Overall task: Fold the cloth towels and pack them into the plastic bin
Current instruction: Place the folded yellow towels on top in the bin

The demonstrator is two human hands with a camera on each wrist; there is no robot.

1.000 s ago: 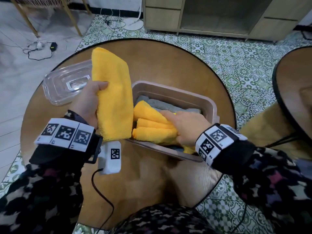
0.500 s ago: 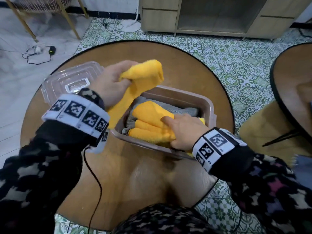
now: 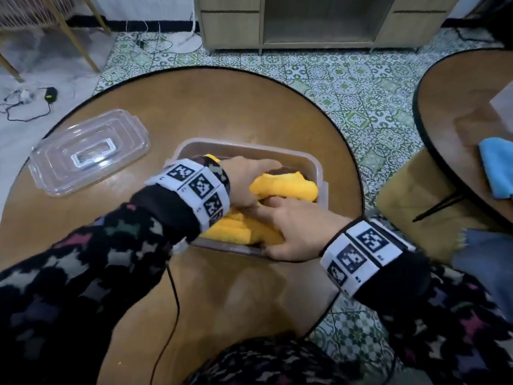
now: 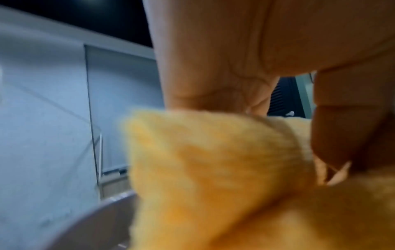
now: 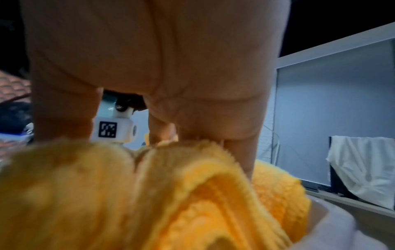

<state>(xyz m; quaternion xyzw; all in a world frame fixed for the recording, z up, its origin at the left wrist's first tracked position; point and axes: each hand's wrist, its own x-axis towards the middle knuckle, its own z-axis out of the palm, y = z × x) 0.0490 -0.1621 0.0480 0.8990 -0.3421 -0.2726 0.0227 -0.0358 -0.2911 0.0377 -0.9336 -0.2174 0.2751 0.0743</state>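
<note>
A beige plastic bin (image 3: 249, 147) stands in the middle of the round wooden table (image 3: 211, 101). My left hand (image 3: 249, 179) reaches into it, gripping a folded yellow towel (image 3: 288, 187) that lies along the bin's right side. The left wrist view shows that towel (image 4: 213, 169) bunched between thumb and fingers. My right hand (image 3: 294, 226) presses with straight fingers on other folded yellow towels (image 3: 230, 229) at the bin's near side, thumb by the front rim. The right wrist view shows those towels (image 5: 192, 194) under the right hand's fingers (image 5: 241, 152). The bin's bottom is hidden.
The clear plastic lid (image 3: 88, 151) lies on the table to the left of the bin. A dark cable (image 3: 172, 301) runs from my left wrist toward me. A second table (image 3: 458, 107) at right holds a blue cloth (image 3: 497, 168), with a yellowish stool (image 3: 402, 207) beside it.
My left hand carried the yellow towel from beside the bin, over the lid, to the right and down into the bin. My right hand stayed pressing on the towels inside.
</note>
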